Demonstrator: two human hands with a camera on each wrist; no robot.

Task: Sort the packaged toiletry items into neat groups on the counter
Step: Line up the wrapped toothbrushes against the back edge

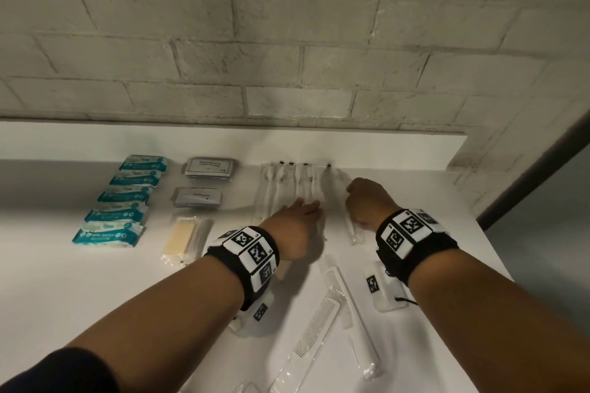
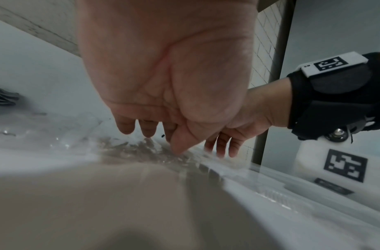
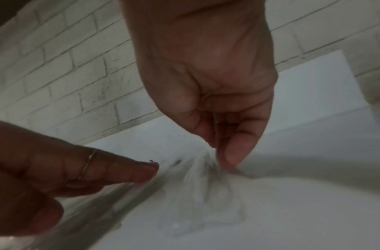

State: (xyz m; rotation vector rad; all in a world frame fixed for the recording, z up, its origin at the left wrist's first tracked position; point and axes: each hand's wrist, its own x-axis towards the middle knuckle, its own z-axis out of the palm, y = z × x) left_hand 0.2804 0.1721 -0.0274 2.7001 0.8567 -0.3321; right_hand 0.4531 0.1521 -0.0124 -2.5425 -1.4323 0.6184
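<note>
While flat left hand presses toothbrushes, right hand pinches one beside "SHAMPOO WITH CONDITIONER" sachets.

Left hand seen from the wrist, palm toward the camera, fingers extended down onto crinkled clear wrappers on the white counter. Just beyond its thumb, the right hand reaches down with fingers extended; its wrist carries a black strap with a coded marker. A wrapped white comb lies at lower right.

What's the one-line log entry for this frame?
phase: lining up toothbrushes | left hand: flat on toothbrush row | right hand: pinching wrapped toothbrush beside row | combs: unsorted
</note>
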